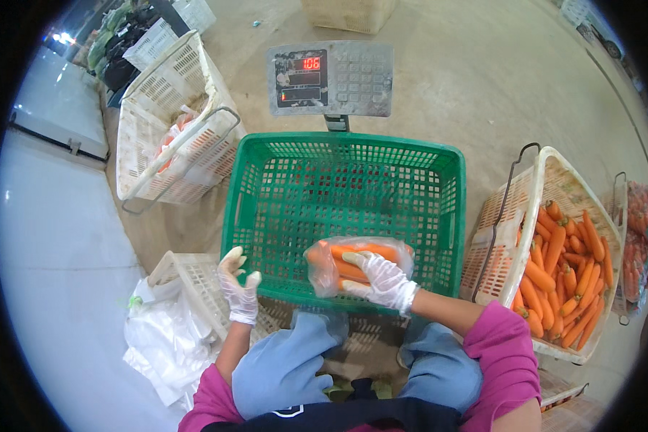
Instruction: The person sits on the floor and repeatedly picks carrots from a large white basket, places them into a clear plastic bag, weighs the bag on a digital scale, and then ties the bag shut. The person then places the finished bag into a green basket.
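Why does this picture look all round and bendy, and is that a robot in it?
No robot here! Those are a person's own two hands, in thin, see-through gloves. The camera sits on the person's head and looks down, and its wide fisheye lens makes straight edges bend.

The right hand holds a clear bag of carrots at the near side of a green basket. The left hand holds nothing; it is by the basket's near left corner.

Behind the basket is a scale's display with red glowing numbers. To the right, a white crate is full of loose carrots.
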